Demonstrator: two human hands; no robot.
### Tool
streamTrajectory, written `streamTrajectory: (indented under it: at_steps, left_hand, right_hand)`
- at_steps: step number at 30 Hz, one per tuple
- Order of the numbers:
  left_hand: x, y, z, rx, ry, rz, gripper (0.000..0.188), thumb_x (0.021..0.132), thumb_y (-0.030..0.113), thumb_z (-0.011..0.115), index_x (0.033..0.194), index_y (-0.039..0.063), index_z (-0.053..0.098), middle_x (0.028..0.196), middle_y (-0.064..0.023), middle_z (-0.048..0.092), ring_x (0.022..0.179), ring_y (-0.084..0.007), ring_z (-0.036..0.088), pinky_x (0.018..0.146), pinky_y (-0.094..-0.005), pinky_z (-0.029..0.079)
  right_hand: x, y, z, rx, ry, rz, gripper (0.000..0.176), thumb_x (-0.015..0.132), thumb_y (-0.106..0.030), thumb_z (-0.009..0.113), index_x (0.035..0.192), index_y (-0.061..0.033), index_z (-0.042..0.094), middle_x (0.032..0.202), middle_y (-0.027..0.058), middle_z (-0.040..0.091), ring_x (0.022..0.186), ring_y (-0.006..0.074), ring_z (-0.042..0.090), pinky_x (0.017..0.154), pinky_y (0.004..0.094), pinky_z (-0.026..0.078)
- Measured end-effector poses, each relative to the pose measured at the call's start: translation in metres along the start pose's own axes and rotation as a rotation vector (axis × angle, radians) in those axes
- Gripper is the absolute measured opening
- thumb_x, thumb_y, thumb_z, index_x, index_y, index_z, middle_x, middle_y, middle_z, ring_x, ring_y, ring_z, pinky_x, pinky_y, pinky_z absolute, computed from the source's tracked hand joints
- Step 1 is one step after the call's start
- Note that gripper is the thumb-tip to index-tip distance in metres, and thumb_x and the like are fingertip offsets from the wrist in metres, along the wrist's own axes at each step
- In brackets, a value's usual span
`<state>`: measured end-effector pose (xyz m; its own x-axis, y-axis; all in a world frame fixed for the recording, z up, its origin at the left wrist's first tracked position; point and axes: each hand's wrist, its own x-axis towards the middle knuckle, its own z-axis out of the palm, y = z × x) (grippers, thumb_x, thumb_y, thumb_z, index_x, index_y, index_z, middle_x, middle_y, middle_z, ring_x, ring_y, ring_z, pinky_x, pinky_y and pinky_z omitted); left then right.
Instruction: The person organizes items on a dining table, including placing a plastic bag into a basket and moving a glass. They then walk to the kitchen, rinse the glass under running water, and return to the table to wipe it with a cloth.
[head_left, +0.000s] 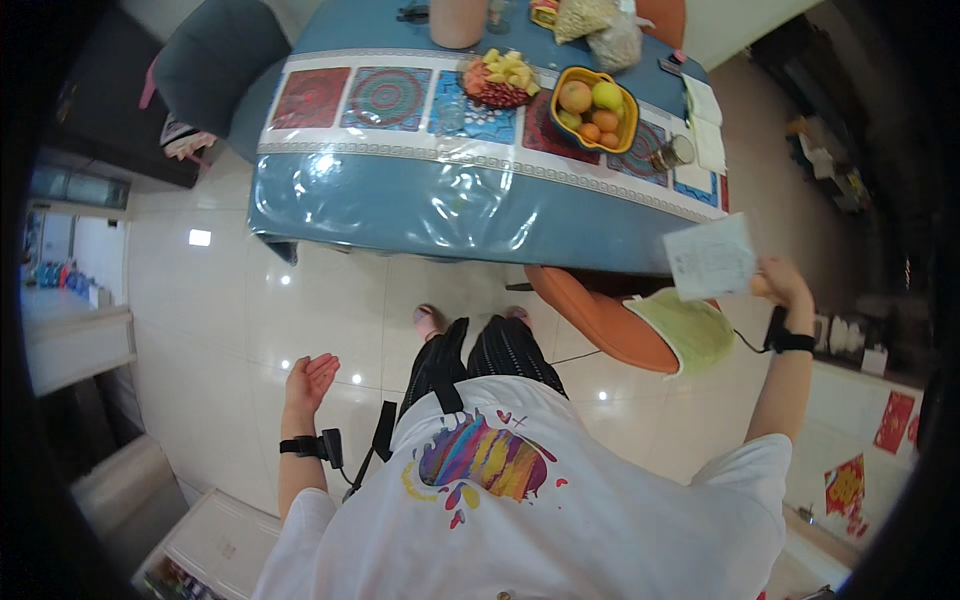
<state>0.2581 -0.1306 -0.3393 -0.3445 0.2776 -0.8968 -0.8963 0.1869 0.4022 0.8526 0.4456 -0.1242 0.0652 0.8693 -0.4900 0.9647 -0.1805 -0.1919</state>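
Observation:
My right hand (784, 283) is out to the right, gripping a thin white sheet (710, 257) by its edge. Faint print shows on the sheet, which looks like paper. It hangs over the near right edge of the dining table (375, 195) and the top of an orange chair (600, 330). A light green cloth (686, 334) drapes over that chair's back, just below the sheet. My left hand (311, 381) hovers above the tiled floor (225, 315) at my left side, palm turned up and holding nothing.
On the table are a yellow basket of fruit (631, 120), a plate of sorted food (499, 99), a glass jar (673, 154) and bagged dry goods (619, 45). A grey chair (217, 67) stands at the far left. Near my lower left is a white cabinet (217, 547).

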Motion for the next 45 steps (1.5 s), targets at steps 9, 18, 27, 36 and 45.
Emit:
streamTrajectory:
  at_steps: [9, 18, 27, 36, 45]
  left_hand:
    - [0.041, 0.039, 0.073, 0.103, -0.135, -0.031, 0.042, 0.097, 0.022, 0.037, 0.113, -0.014, 0.054, 0.111, -0.0258, 0.062, 0.102, -0.0326, 0.063, 0.086, -0.0324, 0.055]
    - [0.054, 0.033, 0.172, 0.308, -0.243, -0.092, 0.044, 0.098, 0.023, 0.036, 0.115, -0.014, 0.053, 0.113, -0.0254, 0.061, 0.105, -0.0331, 0.062, 0.087, -0.0331, 0.055]
    - [0.048, 0.036, 0.227, 0.456, -0.237, -0.069, 0.046, 0.099, 0.024, 0.033, 0.114, -0.015, 0.052, 0.113, -0.0265, 0.061, 0.105, -0.0346, 0.062, 0.088, -0.0345, 0.055]
    - [0.027, 0.039, 0.179, 0.308, -0.132, -0.055, 0.045, 0.098, 0.023, 0.035, 0.115, -0.016, 0.051, 0.112, -0.0275, 0.061, 0.104, -0.0348, 0.063, 0.087, -0.034, 0.056]
    - [0.042, 0.069, 0.135, 0.299, -0.13, -0.108, 0.045, 0.098, 0.022, 0.036, 0.115, -0.016, 0.051, 0.113, -0.0275, 0.061, 0.106, -0.0347, 0.062, 0.087, -0.034, 0.056]
  right_hand:
    - [-0.201, 0.04, -0.131, 0.274, 0.351, 0.225, 0.019, 0.087, -0.022, 0.051, 0.086, -0.003, 0.055, 0.078, 0.0051, 0.054, 0.064, 0.0116, 0.054, 0.053, 0.0252, 0.044]
    - [-0.284, 0.109, -0.126, 0.458, 0.309, 0.23, 0.019, 0.091, -0.02, 0.05, 0.084, -0.0021, 0.05, 0.078, 0.0037, 0.051, 0.064, 0.0135, 0.048, 0.06, 0.0263, 0.042]
    - [-0.184, 0.049, -0.058, 0.721, 0.057, 0.123, 0.019, 0.094, -0.021, 0.049, 0.091, -0.0022, 0.051, 0.08, 0.0039, 0.052, 0.062, 0.0121, 0.052, 0.056, 0.0222, 0.044]
    - [0.009, 0.04, 0.001, 0.451, 0.142, 0.108, 0.034, 0.087, -0.026, 0.045, 0.078, 0.0025, 0.06, 0.069, 0.0124, 0.061, 0.062, 0.0215, 0.06, 0.056, 0.0351, 0.047]
    - [0.096, -0.079, 0.181, -0.409, 0.167, -0.15, 0.051, 0.08, -0.046, 0.062, 0.109, -0.0039, 0.061, 0.103, 0.0213, 0.065, 0.097, 0.0372, 0.063, 0.085, 0.0468, 0.049]
